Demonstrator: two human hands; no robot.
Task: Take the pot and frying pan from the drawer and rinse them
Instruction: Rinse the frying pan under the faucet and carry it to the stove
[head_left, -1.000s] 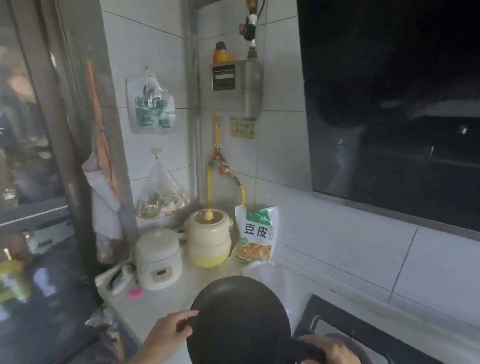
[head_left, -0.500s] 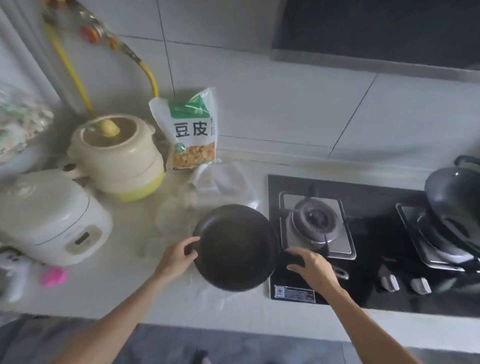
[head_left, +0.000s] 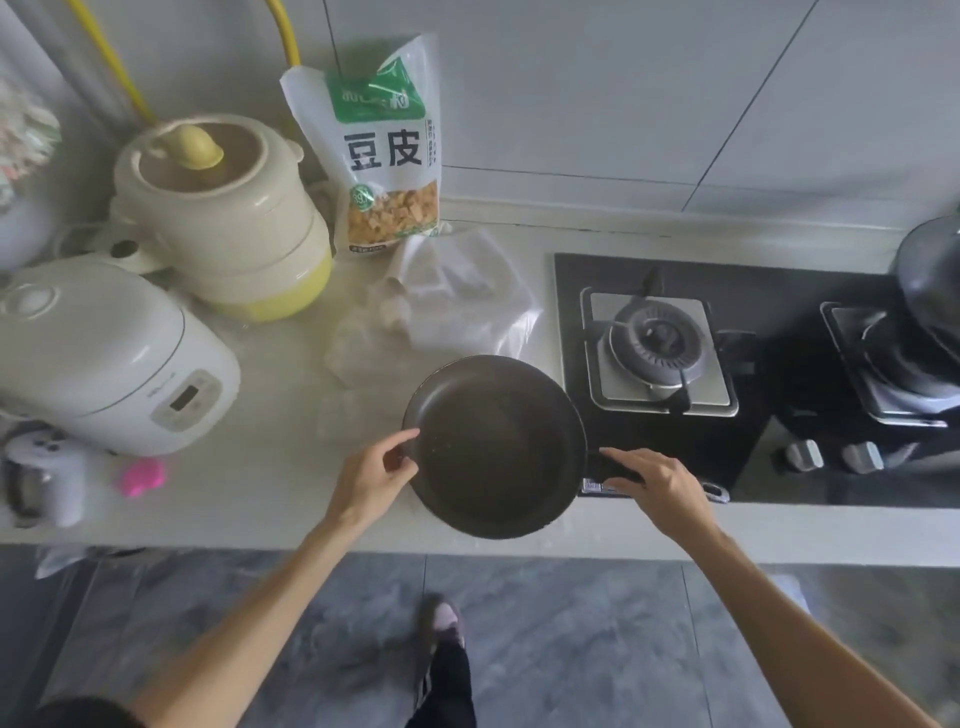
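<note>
**Black frying pan held at counter edge, both hands on it**

Black frying pan (head_left: 493, 444) sits level at the near edge of the pale counter (head_left: 270, 483), just left of the gas hob (head_left: 753, 332), right rim overlapping the hob's near-left corner. Cannot tell if it rests on the surface or is held just above it. Inside looks bare apart from a few light specks.

Left hand (head_left: 371, 480): thumb and fingers curled, pinching the pan's left rim.
Right hand (head_left: 657, 486): fingers curled over the dark handle (head_left: 610, 467) on the pan's right side, gripping it.

Around it:
- crumpled clear plastic bag (head_left: 452, 306), just beyond the pan on the far side
- green-and-white snack pouch (head_left: 387, 145), upright against the tiled wall
- cream steamer pot (head_left: 223, 208) with yellow base and knob, far left
- white rice cooker (head_left: 104, 353), near side of the steamer, touching or almost
- pink object (head_left: 141, 475), near the cooker, too blurred to identify
- grey wok (head_left: 930, 270) on the right burner, partly cut off by the frame edge
- left burner (head_left: 657, 340), nothing on it
- 2 knobs (head_left: 831, 456) at the hob's near edge

Pot from the task is not in view.
</note>
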